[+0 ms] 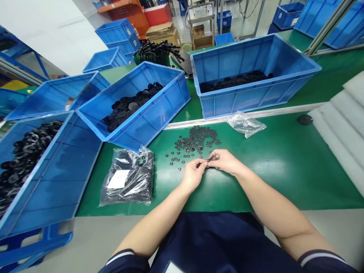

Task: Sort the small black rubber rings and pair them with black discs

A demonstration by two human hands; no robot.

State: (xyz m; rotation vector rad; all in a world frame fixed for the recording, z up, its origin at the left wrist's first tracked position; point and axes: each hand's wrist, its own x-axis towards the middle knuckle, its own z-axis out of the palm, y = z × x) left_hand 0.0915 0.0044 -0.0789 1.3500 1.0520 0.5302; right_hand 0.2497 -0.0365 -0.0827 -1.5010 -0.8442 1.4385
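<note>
Nearest, a navy short-sleeved shirt (222, 242) is worn. Beside a clear plastic bag of black parts (127, 178) on a green workbench mat (284, 182), the left hand (193, 175) and right hand (224, 161) are held together, fingertips pinched on a small black washer (207, 161), just below scattered small black rubber washers (195, 139).

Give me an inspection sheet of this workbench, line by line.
surface: green bench mat, parts lying on it.
job's things: small black rings lie loose in a spread.
clutter: blue crates of larger black discs; a filled plastic bag; a crumpled clear bag.
grippers: left hand and right hand meet at the fingertips beside the rings; any held ring is too small to tell.
cables: dark wires hang far back.
surroundings: white foam rolls, orange shelving, cardboard boxes.
</note>
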